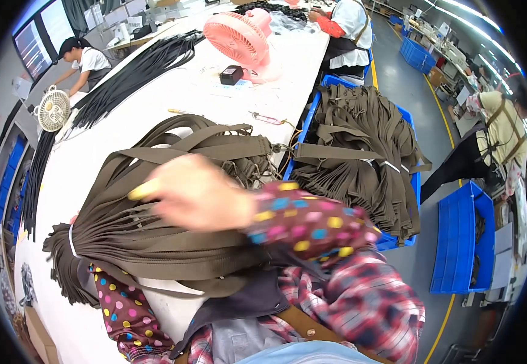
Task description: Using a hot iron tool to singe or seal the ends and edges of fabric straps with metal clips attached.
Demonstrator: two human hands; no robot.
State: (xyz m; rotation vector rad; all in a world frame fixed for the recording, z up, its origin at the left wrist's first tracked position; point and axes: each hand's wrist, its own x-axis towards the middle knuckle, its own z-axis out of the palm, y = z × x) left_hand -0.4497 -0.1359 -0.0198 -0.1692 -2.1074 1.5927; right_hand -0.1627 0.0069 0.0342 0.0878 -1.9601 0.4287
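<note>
The blurred right hand [203, 191] is over 1 tied strap bundle [172, 250].

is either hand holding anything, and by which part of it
It cannot be told: the right hand is blurred over the brown straps, and the left hand is hidden at their tied end.

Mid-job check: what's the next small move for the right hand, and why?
I'd probably lower the right hand to gather the brown straps together: they spread and cross one another right of the white tie. The left hand is hidden, but its polka-dot sleeve reaches the tied end, so it may be steadying that.
</note>
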